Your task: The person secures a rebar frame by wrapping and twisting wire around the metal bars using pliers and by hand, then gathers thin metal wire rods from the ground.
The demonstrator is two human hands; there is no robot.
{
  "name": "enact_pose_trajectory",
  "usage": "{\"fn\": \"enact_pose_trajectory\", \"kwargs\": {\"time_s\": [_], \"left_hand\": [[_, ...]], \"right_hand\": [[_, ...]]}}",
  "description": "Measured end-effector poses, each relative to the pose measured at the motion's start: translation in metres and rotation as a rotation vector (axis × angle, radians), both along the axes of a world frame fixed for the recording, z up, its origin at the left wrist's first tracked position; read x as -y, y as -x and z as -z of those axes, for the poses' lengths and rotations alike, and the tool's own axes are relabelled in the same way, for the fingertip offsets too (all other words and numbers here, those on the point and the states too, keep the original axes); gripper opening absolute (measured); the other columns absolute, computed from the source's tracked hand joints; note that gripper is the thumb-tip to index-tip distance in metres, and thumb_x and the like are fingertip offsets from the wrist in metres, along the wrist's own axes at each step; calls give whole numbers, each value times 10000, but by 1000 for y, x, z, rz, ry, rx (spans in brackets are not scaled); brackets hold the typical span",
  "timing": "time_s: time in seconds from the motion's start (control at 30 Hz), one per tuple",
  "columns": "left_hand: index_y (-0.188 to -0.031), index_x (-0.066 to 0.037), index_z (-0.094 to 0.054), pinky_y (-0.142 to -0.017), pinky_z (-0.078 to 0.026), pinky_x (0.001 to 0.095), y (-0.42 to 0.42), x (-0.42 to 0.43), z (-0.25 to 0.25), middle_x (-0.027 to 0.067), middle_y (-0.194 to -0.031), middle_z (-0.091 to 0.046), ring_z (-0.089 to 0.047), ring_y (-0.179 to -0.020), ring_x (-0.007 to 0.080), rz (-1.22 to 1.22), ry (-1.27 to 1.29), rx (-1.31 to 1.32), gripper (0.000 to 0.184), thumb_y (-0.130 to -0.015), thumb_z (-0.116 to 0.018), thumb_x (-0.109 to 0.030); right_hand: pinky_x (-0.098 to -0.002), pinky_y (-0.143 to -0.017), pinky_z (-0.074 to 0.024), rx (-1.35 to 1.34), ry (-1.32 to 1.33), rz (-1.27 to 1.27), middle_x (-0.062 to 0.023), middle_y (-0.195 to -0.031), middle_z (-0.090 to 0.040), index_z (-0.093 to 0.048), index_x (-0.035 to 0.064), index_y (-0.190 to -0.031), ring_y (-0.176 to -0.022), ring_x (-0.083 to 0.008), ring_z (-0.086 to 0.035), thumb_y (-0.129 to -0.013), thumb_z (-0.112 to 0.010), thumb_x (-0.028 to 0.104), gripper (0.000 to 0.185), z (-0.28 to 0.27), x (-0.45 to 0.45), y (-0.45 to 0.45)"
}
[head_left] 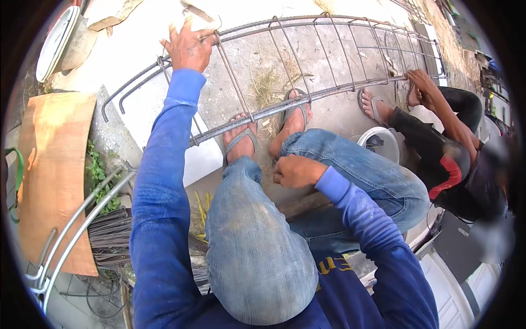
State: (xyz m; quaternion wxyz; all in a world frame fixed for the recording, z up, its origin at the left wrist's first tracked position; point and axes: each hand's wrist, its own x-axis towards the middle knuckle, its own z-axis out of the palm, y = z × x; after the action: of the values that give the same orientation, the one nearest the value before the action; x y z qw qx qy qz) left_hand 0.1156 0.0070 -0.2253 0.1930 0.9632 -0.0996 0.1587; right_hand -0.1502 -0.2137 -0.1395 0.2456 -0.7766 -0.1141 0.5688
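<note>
The long metal cage (310, 97) lies ahead, running left to right. The left hand (190, 48), nearer, spreads its fingers on the far side; the right hand (298, 171) looks balled up (can't tell if it holds anything).

Ground (337, 113): grey, dusty, concrete-looking; tufted with dry grass (266, 85) near the middle.
Light: strong daylight, bleaching the top edge nearly white.
Left side: plywood sheet (55, 181), sun-patched at its upper end; green weeds (98, 181) just beside.
Lower right: white panel (446, 288), near a dark grey board (452, 247).
</note>
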Motion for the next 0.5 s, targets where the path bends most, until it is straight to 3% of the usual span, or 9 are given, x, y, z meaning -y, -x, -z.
{"fn": "enact_pose_trajectory", "kwargs": {"time_s": [0.03,0.07,0.1,0.17,0.23,0.33,0.37,0.47,0.5], "left_hand": [[-1060,-298,-828,-1159,-200,738,-5,1,-4,61,-1385,-640,-429,-1424,354,-4,-27,-33,249,-832,-799,-394],[-1073,-301,-825,-1170,-223,703,-11,1,-15,67,-1376,-646,-435,-1424,349,57,-47,-167,249,-837,-796,-375],[-1086,-303,-822,-1182,-245,668,-18,0,-29,74,-1367,-651,-442,-1425,343,110,-67,-300,251,-842,-792,-356],[-1143,-294,-802,-1196,-292,574,-42,-13,-50,85,-1372,-651,-467,-1416,329,291,-88,-535,302,-846,-788,-347],[-1231,-273,-768,-1202,-342,456,-78,-28,-60,94,-1403,-638,-503,-1395,312,560,-95,-743,401,-842,-785,-366],[-1333,-197,-707,-1110,-422,335,-103,-36,-51,113,-1373,-665,-590,-1288,271,401,57,-869,501,-868,-750,-378],[-1391,-170,-661,-1079,-442,336,-104,-38,-40,118,-1378,-667,-630,-1234,260,420,89,-789,596,-877,-700,-470],[-1306,-177,-723,-1054,-467,360,-103,-11,-43,139,-1317,-699,-662,-1173,286,89,162,-854,514,-891,-655,-472],[-1257,-173,-746,-1040,-476,372,-103,-1,-44,145,-1288,-709,-669,-1153,295,109,229,-791,491,-887,-653,-483]], "right_hand": [[-462,-894,-571,-40,200,-134,-250,-1062,-744,-759,-14,-1018,-990,-368,-743,-904,-625,200,276,7,-4,33],[-479,-979,-533,-17,399,-95,-250,-1177,-717,-719,-7,-1153,-1093,-367,-710,-894,-621,169,328,39,1,78],[-505,-931,-542,252,535,-103,-245,-1170,-706,-666,11,-1199,-999,-391,-716,-902,-638,238,375,82,13,127],[-528,-881,-551,639,600,-127,-235,-1163,-691,-615,34,-1241,-909,-413,-720,-916,-639,306,425,145,52,180],[-523,-883,-547,673,517,-130,-242,-1150,-692,-612,30,-1244,-923,-413,-715,-919,-631,301,423,157,73,177],[-516,-886,-541,519,422,-126,-251,-1131,-694,-607,26,-1248,-944,-415,-708,-924,-619,294,420,152,81,158],[-514,-887,-539,472,392,-121,-254,-1124,-694,-606,24,-1249,-951,-415,-705,-926,-615,291,419,149,81,154],[-507,-890,-533,347,304,-97,-264,-1105,-696,-601,19,-1253,-972,-416,-698,-931,-603,284,417,132,78,141],[-504,-891,-531,311,270,-75,-267,-1098,-696,-600,17,-1254,-979,-417,-696,-933,-599,282,416,124,72,136]]}}
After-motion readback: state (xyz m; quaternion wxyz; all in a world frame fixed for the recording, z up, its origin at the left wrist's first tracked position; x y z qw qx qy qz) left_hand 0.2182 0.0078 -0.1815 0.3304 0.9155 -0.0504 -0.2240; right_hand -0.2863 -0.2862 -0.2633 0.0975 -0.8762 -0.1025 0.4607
